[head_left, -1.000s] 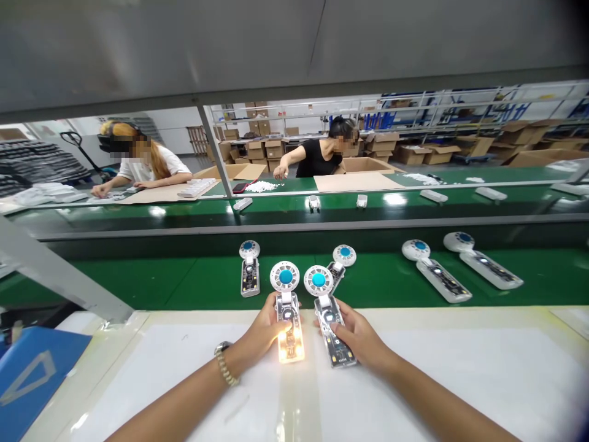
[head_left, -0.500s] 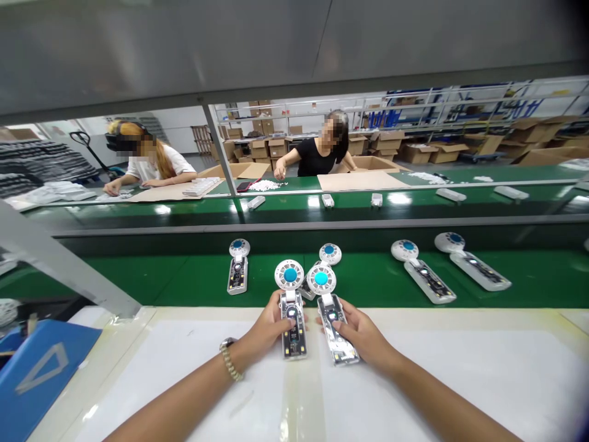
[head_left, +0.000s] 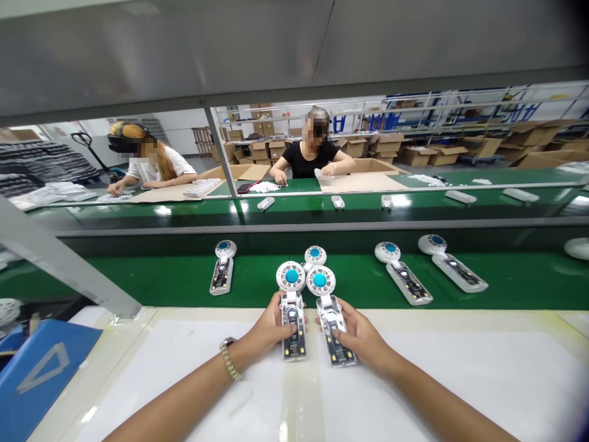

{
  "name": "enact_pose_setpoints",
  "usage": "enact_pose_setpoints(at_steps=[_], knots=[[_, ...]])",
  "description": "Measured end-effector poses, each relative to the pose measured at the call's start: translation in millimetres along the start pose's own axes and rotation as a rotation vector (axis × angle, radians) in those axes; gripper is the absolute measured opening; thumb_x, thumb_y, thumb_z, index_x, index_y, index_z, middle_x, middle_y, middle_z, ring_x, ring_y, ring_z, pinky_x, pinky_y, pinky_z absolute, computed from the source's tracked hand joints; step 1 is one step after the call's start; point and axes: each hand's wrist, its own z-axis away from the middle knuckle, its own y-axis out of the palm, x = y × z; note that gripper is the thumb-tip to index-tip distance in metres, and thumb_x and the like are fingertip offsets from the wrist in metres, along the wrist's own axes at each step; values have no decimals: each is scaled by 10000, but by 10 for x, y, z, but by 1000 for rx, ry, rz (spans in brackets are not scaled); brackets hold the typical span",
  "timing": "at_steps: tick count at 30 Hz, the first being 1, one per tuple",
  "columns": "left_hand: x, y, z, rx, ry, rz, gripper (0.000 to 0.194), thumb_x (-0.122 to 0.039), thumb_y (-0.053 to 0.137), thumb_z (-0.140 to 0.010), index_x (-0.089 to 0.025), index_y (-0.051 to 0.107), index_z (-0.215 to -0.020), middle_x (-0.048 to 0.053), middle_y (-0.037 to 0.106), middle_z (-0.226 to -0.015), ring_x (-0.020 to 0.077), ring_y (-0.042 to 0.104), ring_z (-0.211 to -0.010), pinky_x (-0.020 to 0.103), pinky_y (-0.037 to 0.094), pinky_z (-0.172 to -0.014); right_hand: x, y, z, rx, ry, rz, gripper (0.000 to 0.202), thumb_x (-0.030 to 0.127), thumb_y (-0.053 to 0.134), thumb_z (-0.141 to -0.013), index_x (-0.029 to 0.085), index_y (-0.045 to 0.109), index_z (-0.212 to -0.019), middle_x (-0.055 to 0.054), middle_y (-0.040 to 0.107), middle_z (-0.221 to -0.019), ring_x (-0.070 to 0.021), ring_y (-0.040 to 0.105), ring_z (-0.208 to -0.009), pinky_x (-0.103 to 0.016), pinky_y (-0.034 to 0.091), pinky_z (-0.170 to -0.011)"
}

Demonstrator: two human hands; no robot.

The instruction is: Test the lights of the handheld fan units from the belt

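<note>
My left hand (head_left: 271, 325) is closed round a handheld fan (head_left: 293, 328) with a round white head, a blue centre and a clear body showing a dark circuit board. A similar handheld fan (head_left: 337, 334), slightly tilted, is gripped by my right hand (head_left: 361, 331). Each thumb presses on the front of its fan's body. The two heads are side by side over the near edge of the green belt (head_left: 151, 276). Behind them lies another fan (head_left: 315, 255), its body mostly hidden by the held ones.
More fans lie on the near belt, one (head_left: 222, 267) at left and two (head_left: 409, 273) at right. White casings (head_left: 338, 202) lie on the far belt. Two co-workers sit beyond it. A slanted post (head_left: 69, 264) and blue bin (head_left: 55, 374) stand left; a shelf (head_left: 276, 49) hangs overhead.
Fans on the near belt have shifted left, while casings on the far belt have shifted right. The middle co-worker has turned and now holds a pale piece. My hands are almost still.
</note>
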Motion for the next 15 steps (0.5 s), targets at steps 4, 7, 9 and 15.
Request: enact_pose_setpoints(at_steps=[4, 7, 9, 15], knots=[[-18, 1, -4, -8, -21, -26, 604, -186, 742, -637, -239, 375, -1114, 78, 514, -1086, 215, 585, -909, 377, 454, -793, -11, 2, -5, -6, 1, -9, 652, 374, 724, -683, 237, 372, -1215, -139, 498, -1267, -294, 471, -1172, -472, 314, -997], [-16, -7, -14, -3, -35, -27, 617, -190, 745, -632, -238, 366, -1117, 85, 515, -1087, 230, 591, -910, 393, 454, -792, -2, 5, -5, -2, 11, -17, 645, 370, 721, -687, 240, 367, -1211, -141, 485, -1282, -293, 460, -1182, -479, 301, -1004], [-6, -12, -19, 2, -24, -26, 614, -194, 745, -633, -236, 365, -1112, 81, 518, -1078, 231, 593, -906, 398, 454, -792, 4, 5, -2, 0, 17, -25, 641, 366, 721, -688, 246, 366, -1207, -141, 468, -1299, -292, 442, -1199, -482, 296, -1006], [-2, 3, -15, 0, -22, -21, 598, -186, 746, -630, -233, 363, -1087, 58, 533, -1016, 226, 593, -897, 413, 453, -799, 0, -6, 2, -10, 22, -16, 672, 379, 730, -673, 229, 356, -1210, -154, 523, -1222, -303, 498, -1141, -495, 318, -985]])
